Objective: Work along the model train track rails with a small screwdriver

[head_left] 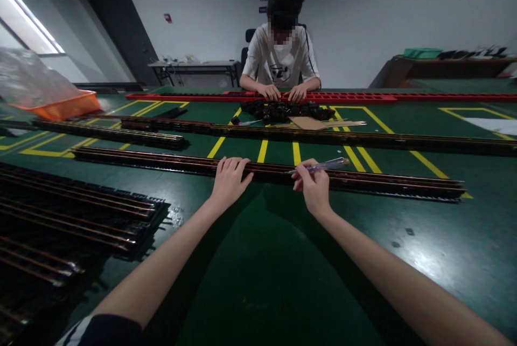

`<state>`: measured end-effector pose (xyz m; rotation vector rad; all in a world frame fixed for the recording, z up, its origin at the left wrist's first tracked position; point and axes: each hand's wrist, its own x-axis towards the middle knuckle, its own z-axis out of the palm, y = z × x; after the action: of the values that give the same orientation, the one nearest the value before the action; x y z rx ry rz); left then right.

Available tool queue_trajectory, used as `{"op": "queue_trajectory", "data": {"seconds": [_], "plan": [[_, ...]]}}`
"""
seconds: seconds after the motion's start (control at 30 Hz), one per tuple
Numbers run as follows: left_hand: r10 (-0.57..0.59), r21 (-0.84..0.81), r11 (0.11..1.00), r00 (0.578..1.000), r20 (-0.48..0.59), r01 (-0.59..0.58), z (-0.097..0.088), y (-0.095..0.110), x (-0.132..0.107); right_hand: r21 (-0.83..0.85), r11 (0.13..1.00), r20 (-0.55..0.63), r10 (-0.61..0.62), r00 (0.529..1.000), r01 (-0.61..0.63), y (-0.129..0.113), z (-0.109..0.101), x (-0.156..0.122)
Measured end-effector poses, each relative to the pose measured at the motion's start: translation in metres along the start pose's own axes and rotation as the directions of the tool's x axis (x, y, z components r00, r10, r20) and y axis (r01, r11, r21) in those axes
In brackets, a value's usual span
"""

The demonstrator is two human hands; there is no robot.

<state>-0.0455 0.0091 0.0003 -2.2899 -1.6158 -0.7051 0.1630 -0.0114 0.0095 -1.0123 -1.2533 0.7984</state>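
Observation:
A long black rail with copper strips [363, 179] lies across the green table in front of me. My left hand [228, 179] rests on it, fingers curled over its near edge. My right hand [313, 187] is closed round a clear-handled screwdriver [327, 165], which lies along the rail with its handle end pointing right. Both forearms reach out from the bottom of the view.
A stack of similar rails [76, 216] lies at the left. More long rails [323, 136] and a red one [323, 97] cross the table further off. A person [281, 55] sits opposite, hands at a pile of small black parts [286, 111]. An orange tray [60, 106] stands far left.

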Motion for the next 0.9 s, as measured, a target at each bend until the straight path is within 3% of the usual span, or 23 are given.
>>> {"op": "queue_trajectory", "data": {"seconds": [0.9], "plan": [[-0.024, 0.093, 0.995, 0.999, -0.025, 0.026, -0.0003, 0.0051, -0.0014, -0.054, 0.999, 0.048, 0.000, 0.999, 0.003, -0.0010, 0.0016, -0.0005]]}}
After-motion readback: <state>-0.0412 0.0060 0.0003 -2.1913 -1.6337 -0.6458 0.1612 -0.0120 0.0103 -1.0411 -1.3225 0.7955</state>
